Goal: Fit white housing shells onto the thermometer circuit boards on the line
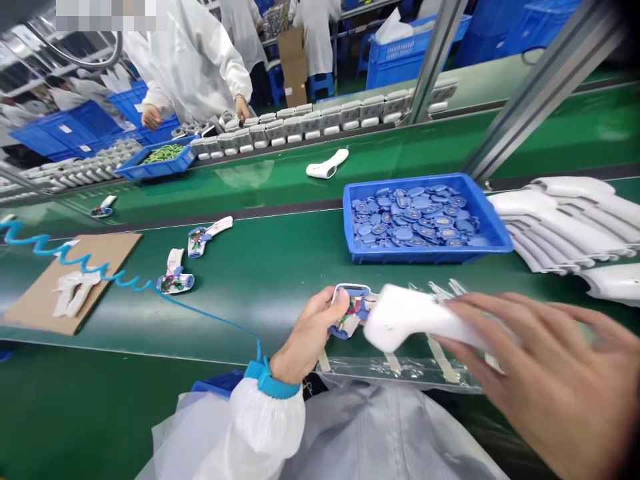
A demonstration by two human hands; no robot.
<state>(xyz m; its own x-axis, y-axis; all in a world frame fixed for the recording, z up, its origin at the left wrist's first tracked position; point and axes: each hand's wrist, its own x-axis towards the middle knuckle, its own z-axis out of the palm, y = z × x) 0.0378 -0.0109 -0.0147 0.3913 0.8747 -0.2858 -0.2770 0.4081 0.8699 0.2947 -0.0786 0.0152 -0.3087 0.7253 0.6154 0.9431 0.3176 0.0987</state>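
My left hand (307, 330) grips an opened thermometer half (353, 308), with its wires, circuit board and blue inner parts showing. A blue wrist strap with a cord sits on that wrist. Close to its right, my right hand (535, 360), blurred by motion, holds a smooth white shell half (413, 315) by its handle end. The shell partly covers the handle of the opened half; whether the two touch I cannot tell. Behind both hands stands a blue tray (425, 253) of small blue oval parts (410, 217).
White shells (575, 220) lie stacked at the right. Wired halves (175, 273) rest on the green bench, left of centre. A coiled blue cord (100, 270) crosses over cardboard (30, 300). A white housing (327, 165) lies on the belt; a co-worker (193, 67) stands beyond. Metal posts (540, 87) rise at right.
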